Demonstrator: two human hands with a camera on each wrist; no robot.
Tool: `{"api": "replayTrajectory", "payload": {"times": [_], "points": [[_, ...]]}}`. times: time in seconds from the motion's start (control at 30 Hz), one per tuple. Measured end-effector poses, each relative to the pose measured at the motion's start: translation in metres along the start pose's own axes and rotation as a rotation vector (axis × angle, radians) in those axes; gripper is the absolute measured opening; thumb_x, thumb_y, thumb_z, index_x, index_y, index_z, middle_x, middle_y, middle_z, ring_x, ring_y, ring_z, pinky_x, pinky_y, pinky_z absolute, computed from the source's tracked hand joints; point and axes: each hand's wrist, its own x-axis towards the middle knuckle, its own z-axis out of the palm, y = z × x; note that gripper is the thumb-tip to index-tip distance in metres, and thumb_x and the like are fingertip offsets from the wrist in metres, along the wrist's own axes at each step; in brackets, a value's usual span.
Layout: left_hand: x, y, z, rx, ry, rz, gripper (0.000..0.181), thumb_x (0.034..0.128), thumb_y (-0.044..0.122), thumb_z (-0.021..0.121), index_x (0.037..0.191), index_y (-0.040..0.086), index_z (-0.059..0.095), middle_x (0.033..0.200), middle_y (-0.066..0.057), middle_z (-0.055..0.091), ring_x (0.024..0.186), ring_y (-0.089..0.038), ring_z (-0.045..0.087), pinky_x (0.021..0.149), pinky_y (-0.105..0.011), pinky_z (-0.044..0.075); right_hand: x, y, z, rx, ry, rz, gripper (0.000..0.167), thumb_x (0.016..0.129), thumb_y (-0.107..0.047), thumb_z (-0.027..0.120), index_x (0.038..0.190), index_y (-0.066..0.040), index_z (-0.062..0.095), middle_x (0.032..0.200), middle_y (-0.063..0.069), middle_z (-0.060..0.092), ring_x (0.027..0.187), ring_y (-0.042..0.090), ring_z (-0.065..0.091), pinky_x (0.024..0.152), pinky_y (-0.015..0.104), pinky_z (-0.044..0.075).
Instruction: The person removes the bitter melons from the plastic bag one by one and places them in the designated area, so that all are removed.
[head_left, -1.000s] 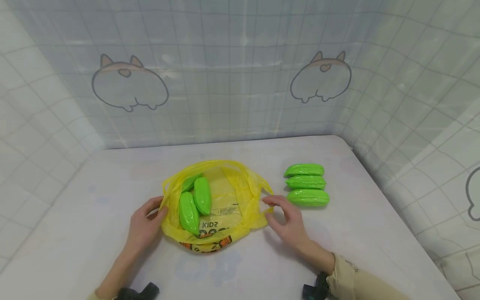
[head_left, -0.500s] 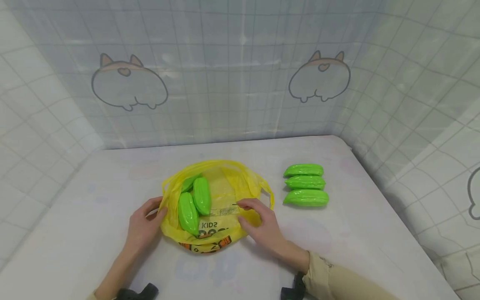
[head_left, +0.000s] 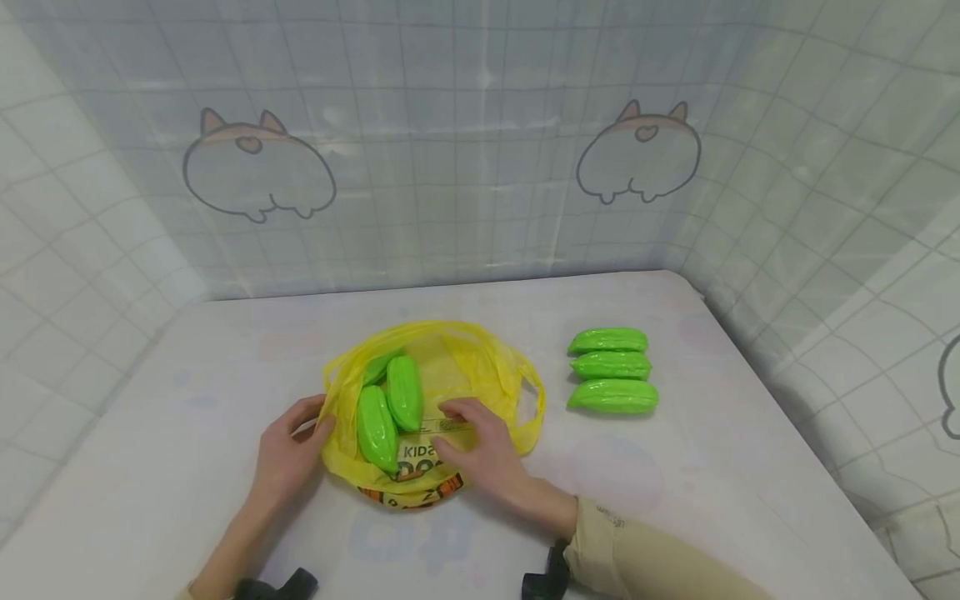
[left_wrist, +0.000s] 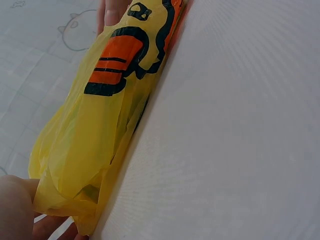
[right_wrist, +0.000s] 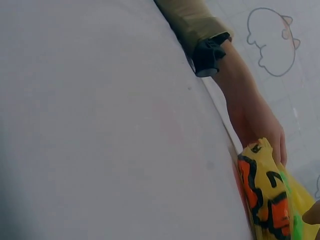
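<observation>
A yellow plastic bag lies with its mouth facing up, black print visible inside. At its left rim my left hand pinches the plastic between thumb and fingers; the left wrist view shows this hand at the bag's edge. Inside, on the left, rest two glossy green elongated fruit-like pieces, an upright one and a slanted one, with part of another behind them. My right hand hovers over the bag's opening, thumb and fingers apart, holding nothing, close to the green pieces.
Right of the bag, three similar green pieces lie in a stacked row on the white table. A bag handle loop sticks out on the right. Tiled-pattern sheeting surrounds the table at the back and sides.
My right hand has left the bag's right handle and moved left over the opening, towards the green pieces inside. My left hand has stayed at the left rim.
</observation>
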Motion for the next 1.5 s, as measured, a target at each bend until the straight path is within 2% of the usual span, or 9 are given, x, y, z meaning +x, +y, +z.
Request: {"api": "replayTrajectory", "payload": {"times": [0.2, 0.47, 0.7, 0.87, 1.0, 1.3, 1.5], "points": [[0.001, 0.002, 0.000, -0.014, 0.009, 0.016, 0.036, 0.1016, 0.022, 0.055, 0.133, 0.006, 0.060, 0.133, -0.018, 0.062, 0.123, -0.036, 0.058, 0.082, 0.005, 0.037, 0.009, -0.009, 0.011, -0.054, -0.032, 0.057, 0.049, 0.087, -0.023, 0.075, 0.130, -0.004, 0.060, 0.120, 0.010, 0.065, 0.112, 0.023, 0.062, 0.099, 0.037, 0.051], [0.001, 0.002, -0.002, -0.008, 0.005, 0.015, 0.036, 0.1015, 0.022, 0.055, 0.133, 0.005, 0.060, 0.133, -0.020, 0.062, 0.123, -0.038, 0.058, 0.081, 0.004, 0.039, 0.022, -0.011, 0.025, -0.162, -0.061, 0.126, 0.056, 0.087, -0.036, 0.074, 0.133, -0.008, 0.058, 0.125, 0.006, 0.061, 0.112, 0.019, 0.059, 0.098, 0.035, 0.050], [0.001, 0.003, -0.004, -0.025, -0.001, 0.000, 0.037, 0.1016, 0.022, 0.055, 0.134, 0.005, 0.059, 0.133, -0.021, 0.062, 0.122, -0.038, 0.059, 0.080, 0.004, 0.038, 0.032, -0.011, 0.035, -0.207, -0.067, 0.181, 0.067, 0.085, -0.044, 0.073, 0.139, -0.009, 0.054, 0.130, 0.005, 0.058, 0.116, 0.019, 0.057, 0.101, 0.038, 0.049], [0.002, 0.002, -0.004, -0.009, -0.005, -0.005, 0.037, 0.1019, 0.024, 0.054, 0.134, 0.006, 0.059, 0.134, -0.019, 0.062, 0.122, -0.036, 0.059, 0.081, 0.002, 0.040, 0.036, -0.010, 0.039, -0.229, -0.050, 0.191, 0.067, 0.085, -0.046, 0.073, 0.138, -0.010, 0.054, 0.130, 0.004, 0.058, 0.115, 0.018, 0.058, 0.098, 0.037, 0.050], [0.004, 0.003, -0.005, -0.002, -0.003, -0.006, 0.038, 0.1020, 0.025, 0.053, 0.134, 0.006, 0.059, 0.134, -0.019, 0.062, 0.123, -0.036, 0.058, 0.081, 0.004, 0.037, 0.039, -0.010, 0.042, -0.249, -0.050, 0.195, 0.067, 0.085, -0.046, 0.073, 0.138, -0.010, 0.054, 0.131, 0.003, 0.057, 0.115, 0.018, 0.057, 0.098, 0.035, 0.050], [0.004, 0.002, -0.006, -0.011, -0.003, 0.006, 0.038, 0.1017, 0.023, 0.054, 0.134, 0.004, 0.059, 0.133, -0.020, 0.062, 0.122, -0.038, 0.058, 0.080, 0.005, 0.036, 0.039, -0.008, 0.043, -0.244, -0.026, 0.174, 0.064, 0.084, -0.043, 0.072, 0.137, -0.010, 0.056, 0.129, 0.004, 0.059, 0.115, 0.018, 0.058, 0.098, 0.037, 0.049], [0.004, 0.003, -0.006, -0.007, -0.009, 0.005, 0.038, 0.1017, 0.024, 0.055, 0.134, 0.004, 0.059, 0.133, -0.020, 0.062, 0.123, -0.038, 0.058, 0.080, 0.006, 0.035, 0.037, -0.010, 0.039, -0.182, -0.022, 0.210, 0.060, 0.084, -0.038, 0.071, 0.135, -0.010, 0.057, 0.129, 0.004, 0.059, 0.114, 0.018, 0.057, 0.099, 0.037, 0.049]]}}
